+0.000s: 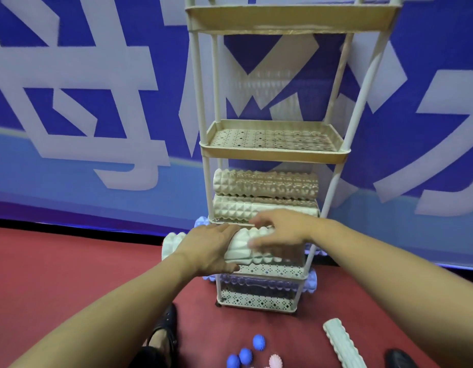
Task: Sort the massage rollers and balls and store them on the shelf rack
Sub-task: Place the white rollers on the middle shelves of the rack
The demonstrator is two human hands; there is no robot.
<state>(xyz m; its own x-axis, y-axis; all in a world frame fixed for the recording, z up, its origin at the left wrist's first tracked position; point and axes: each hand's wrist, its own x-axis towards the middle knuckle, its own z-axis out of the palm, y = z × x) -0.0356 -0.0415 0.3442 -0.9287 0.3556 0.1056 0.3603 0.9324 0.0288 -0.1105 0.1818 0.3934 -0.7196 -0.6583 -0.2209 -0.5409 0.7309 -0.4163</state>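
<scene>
A cream shelf rack (272,152) stands against the blue wall. A pale mint ridged massage roller (246,248) lies at the front of a lower tier. My left hand (208,248) grips its left end, and my right hand (280,229) lies across its top with fingers curled over it. Two beige rollers (264,192) are stacked on the tier above. A lilac roller (256,284) sits on the bottom tier. On the red floor lie another mint roller (341,343), blue spiky balls (246,354) and a pink ball (275,361).
The tier (272,139) above the beige rollers and the top tier (291,17) show nothing on them. Another pale roller (170,244) and a lilac one (200,221) poke out left of the rack. Dark shoes (163,333) stand on the red floor at the bottom.
</scene>
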